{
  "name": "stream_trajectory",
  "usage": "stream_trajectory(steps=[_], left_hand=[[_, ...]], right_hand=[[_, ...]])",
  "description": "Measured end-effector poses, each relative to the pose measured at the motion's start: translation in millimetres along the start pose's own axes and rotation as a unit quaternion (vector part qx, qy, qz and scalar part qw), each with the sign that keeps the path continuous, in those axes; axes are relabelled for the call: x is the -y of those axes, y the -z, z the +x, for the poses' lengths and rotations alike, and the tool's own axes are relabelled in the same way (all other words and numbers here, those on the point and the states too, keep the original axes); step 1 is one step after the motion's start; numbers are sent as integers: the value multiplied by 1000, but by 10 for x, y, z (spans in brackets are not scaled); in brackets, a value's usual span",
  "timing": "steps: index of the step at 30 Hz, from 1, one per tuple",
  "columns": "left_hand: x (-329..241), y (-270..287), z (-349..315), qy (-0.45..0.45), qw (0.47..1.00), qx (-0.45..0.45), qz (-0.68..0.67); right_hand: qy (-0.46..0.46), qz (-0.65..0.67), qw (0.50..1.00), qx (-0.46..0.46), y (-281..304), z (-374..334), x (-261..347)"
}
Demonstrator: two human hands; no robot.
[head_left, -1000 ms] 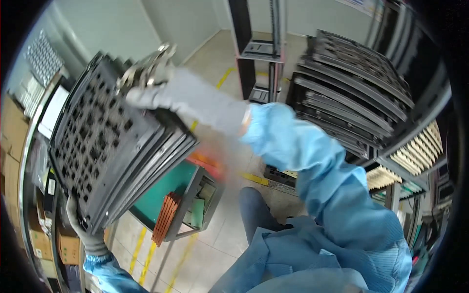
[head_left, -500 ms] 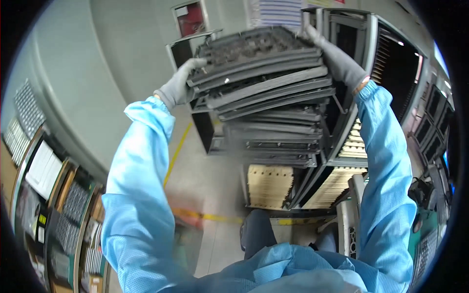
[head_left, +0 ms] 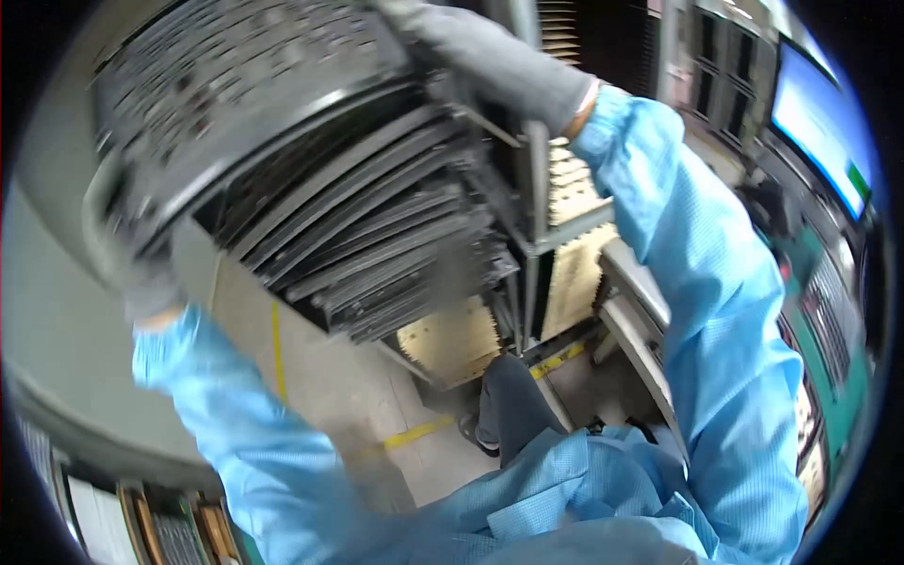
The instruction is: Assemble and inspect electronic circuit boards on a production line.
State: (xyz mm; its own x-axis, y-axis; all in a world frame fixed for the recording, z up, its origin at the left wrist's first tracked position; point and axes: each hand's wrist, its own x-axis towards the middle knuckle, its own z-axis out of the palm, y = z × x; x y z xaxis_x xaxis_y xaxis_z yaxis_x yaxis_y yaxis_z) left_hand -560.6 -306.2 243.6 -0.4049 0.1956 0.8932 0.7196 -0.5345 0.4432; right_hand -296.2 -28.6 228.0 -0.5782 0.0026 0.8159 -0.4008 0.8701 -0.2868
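Note:
Between my two gloved hands is a flat black tray-like carrier (head_left: 254, 94), its top face covered with rows of small slots and raised parts. My left hand (head_left: 132, 245), blurred by motion, grips its left near corner. On the far right side my right hand (head_left: 499, 61) is closed on its edge, the fingertips partly out of the picture. Beneath it rises a stack of similar black carriers (head_left: 367, 217), somewhat fanned and uneven. A dark gap shows between the upper carrier and those below, so it is raised and tilted at the front.
A metal rack with cream slotted panels (head_left: 572, 273) stands right of the stack. A pale metal frame (head_left: 640, 330) is near my leg. Farther right are a lit monitor (head_left: 819, 122) and a keyboard (head_left: 833, 301) on a green bench. Yellow tape (head_left: 419, 433) marks the floor.
The view has swung right and closer. The upper carrier now appears larger, at the upper left, and is tilted, with both hands still on its sides.

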Motion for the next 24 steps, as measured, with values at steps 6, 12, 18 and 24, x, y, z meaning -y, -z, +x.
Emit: stream_trajectory(steps=[6,12,18,24], left_hand=[[-398,-57,-717,-331,925,74,173],[-476,-1501,-1877,-153,929,297,-157],[-538,-2855,-2450,263,713,602,-242],[-853,-3485,-2832,303,656,674,-154]], right_hand=[[70,-4,983,-172,457,-942,883],[-83,-339,882,-317,827,-2919,2051],[-521,-37,751,-404,943,-4021,2712],[-585,-44,647,-487,999,-4440,2890]])
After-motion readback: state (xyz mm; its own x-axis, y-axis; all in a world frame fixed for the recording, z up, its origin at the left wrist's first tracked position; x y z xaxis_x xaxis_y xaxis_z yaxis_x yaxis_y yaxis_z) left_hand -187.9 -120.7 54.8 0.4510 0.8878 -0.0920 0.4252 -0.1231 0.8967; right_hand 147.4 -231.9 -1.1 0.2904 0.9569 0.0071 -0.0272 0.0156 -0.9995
